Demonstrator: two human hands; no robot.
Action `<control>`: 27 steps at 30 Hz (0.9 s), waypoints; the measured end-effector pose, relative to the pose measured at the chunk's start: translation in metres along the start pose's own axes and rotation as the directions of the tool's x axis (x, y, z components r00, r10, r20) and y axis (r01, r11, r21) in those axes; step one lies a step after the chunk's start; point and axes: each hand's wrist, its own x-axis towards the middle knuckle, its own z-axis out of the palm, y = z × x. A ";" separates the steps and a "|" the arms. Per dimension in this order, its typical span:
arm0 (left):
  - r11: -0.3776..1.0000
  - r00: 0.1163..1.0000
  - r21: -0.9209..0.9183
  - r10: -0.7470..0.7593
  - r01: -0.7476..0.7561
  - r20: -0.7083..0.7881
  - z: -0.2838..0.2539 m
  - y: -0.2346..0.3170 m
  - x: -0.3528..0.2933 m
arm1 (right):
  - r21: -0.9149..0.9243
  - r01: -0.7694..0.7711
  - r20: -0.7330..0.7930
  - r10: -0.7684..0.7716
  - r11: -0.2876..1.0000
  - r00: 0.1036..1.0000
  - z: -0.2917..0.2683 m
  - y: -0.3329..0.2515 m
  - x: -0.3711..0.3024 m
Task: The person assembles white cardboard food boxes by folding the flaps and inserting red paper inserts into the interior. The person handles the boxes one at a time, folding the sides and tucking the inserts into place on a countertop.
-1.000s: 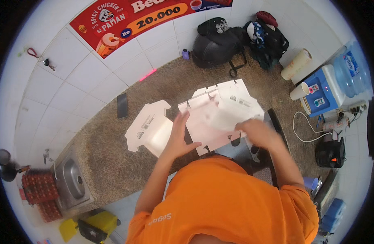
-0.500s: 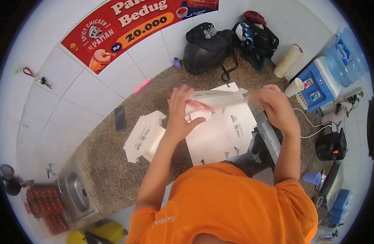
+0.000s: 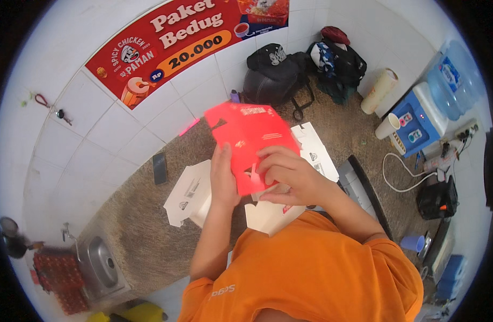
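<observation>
A red cardboard food box (image 3: 252, 137), partly folded and with cut slots, is held up over the counter between my hands. Its red printed side faces me. My left hand (image 3: 224, 174) grips its left edge. Near a slot at its close right corner, my right hand (image 3: 292, 174) has bent fingers pressed on the card. Just below, a white panel (image 3: 270, 216) juts toward my shirt; I cannot tell whether it belongs to the same box. Behind my right hand lies a white box blank (image 3: 317, 153), partly hidden. Left of my left forearm sits another partly folded white box (image 3: 190, 193).
A phone (image 3: 159, 168) lies on the stone counter (image 3: 144, 225) at the left, before a sink (image 3: 102, 257). Bags (image 3: 276, 80) stand at the back. A water dispenser (image 3: 418, 118), paper cup (image 3: 387, 126) and white cable (image 3: 396, 182) are at the right. A grey-black device (image 3: 362, 188) lies beside my right forearm.
The red side of a box has come up toward me, where white card lay before. My right hand has moved left and nearer, and both hands now hold the box.
</observation>
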 end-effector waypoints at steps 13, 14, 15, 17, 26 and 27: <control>1.000 0.998 -0.024 0.020 -0.021 -0.063 -0.003 0.009 0.003 | 0.714 -0.006 -0.268 0.280 0.700 0.922 0.011 0.032 0.015; 0.998 0.992 -0.008 0.062 -0.063 -0.114 0.002 0.000 0.000 | 0.779 0.067 -0.337 0.327 0.623 0.883 0.016 0.033 0.015; 0.976 0.967 0.149 0.184 -0.158 -0.177 -0.004 -0.016 -0.002 | 0.584 0.078 -0.381 0.188 0.808 0.905 0.013 0.036 0.020; 0.933 0.960 0.287 0.257 -0.217 -0.109 -0.012 -0.029 -0.015 | 0.318 -0.006 -0.251 0.090 0.948 0.964 0.007 0.039 0.022; 0.980 0.955 0.020 0.198 -0.198 -0.222 0.028 -0.052 -0.032 | 0.163 0.009 -0.136 0.013 0.987 0.991 0.009 0.059 0.007; 0.971 0.944 0.070 0.239 -0.229 -0.228 0.035 -0.054 -0.035 | 0.145 0.003 -0.141 0.017 0.989 0.990 0.012 0.057 0.004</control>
